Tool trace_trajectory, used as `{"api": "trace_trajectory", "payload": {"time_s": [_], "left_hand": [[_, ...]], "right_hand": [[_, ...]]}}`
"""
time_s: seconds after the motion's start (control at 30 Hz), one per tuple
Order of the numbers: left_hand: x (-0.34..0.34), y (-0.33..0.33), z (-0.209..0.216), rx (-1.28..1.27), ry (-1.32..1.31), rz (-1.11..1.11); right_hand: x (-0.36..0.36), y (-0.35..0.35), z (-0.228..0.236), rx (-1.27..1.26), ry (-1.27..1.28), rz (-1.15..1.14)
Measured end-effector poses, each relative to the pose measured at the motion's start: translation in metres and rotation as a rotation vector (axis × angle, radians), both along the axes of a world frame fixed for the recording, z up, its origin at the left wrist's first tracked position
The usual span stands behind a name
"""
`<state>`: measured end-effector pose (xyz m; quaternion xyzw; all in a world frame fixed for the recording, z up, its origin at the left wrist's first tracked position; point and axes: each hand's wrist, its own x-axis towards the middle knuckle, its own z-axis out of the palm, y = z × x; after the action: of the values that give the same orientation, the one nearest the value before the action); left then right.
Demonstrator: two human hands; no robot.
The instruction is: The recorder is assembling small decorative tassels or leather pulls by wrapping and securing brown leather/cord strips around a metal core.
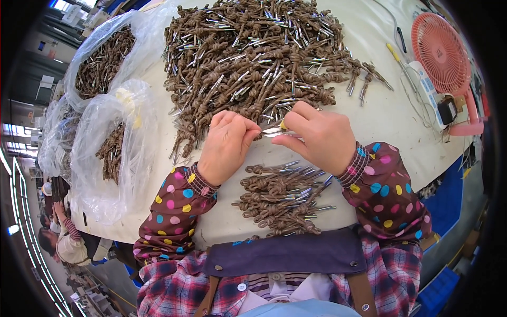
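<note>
My left hand point(227, 141) is closed in a pinch over the table. A small brown bit of lace point(258, 136) shows at its fingertips; the rest is hidden by the fingers. My right hand point(318, 132) grips a pair of small thread snips point(273, 130) with silver blades and a bit of yellow at the handle. The blades point left, close to the left fingertips. Just beyond both hands lies a large heap of knotted brown laces point(248, 58) with shiny metal tips. Nearer my body is a smaller pile of the same laces point(282, 198), roughly lined up with tips toward the right.
Clear plastic bags point(87, 153) holding more brown laces stand along the table's left side. At the right are a pink fan point(440, 53), a white power strip point(425, 90) with a black plug, and a yellow-handled tool point(393, 53). Another person point(71, 243) sits far left.
</note>
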<state>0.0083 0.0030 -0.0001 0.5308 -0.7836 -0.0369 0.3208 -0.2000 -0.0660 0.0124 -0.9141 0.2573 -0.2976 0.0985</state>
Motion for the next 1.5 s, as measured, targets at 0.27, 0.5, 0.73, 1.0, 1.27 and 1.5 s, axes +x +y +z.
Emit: {"api": "trace_trajectory", "payload": {"time_s": [0.27,0.5,0.73,1.0,1.27,1.5], "left_hand": [[-0.002,0.0,-0.003,-0.062,-0.054,-0.035],[-0.007,0.001,-0.002,-0.072,-0.101,-0.027],[-0.003,0.002,-0.003,-0.084,-0.052,0.016],[0.004,0.002,0.004,-0.19,-0.048,0.02],[-0.007,0.009,0.023,-0.006,0.156,0.002],[0.002,0.009,0.016,0.609,0.692,0.023]], "right_hand": [[-0.001,0.003,0.002,-0.061,0.043,0.004],[-0.001,0.0,0.004,-0.173,0.058,0.084],[-0.004,-0.014,0.0,0.19,-0.09,0.039],[0.001,-0.006,0.003,0.744,-0.218,0.127],[0.004,-0.016,0.007,1.396,-0.239,0.059],[0.012,-0.01,-0.013,1.055,-0.53,0.037]]}}
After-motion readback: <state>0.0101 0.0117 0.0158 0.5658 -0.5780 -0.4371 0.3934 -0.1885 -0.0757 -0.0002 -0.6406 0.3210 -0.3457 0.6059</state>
